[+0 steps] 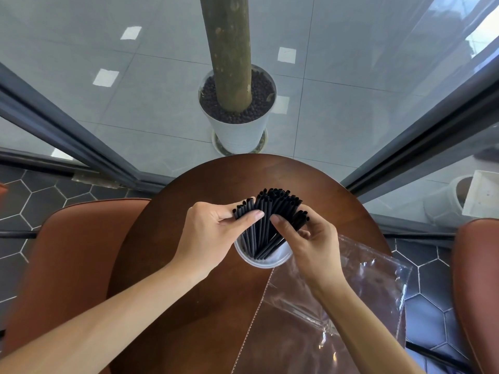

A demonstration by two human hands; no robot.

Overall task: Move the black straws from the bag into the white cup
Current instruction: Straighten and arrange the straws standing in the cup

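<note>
A bundle of black straws (272, 211) stands fanned out in the white cup (266, 261) in the middle of the round brown table (205, 306). My left hand (209, 233) pinches the left side of the bundle between thumb and fingers. My right hand (310, 238) holds the right side of the bundle the same way. The clear plastic bag (337, 300) lies flat on the table to the right of the cup, under my right forearm. It looks empty.
Brown leather chairs stand at the left (70, 260) and the right (478, 279) of the table. Beyond a glass wall with dark frames stands a white plant pot (240, 130) with a thick trunk. The floor has dark hexagon tiles.
</note>
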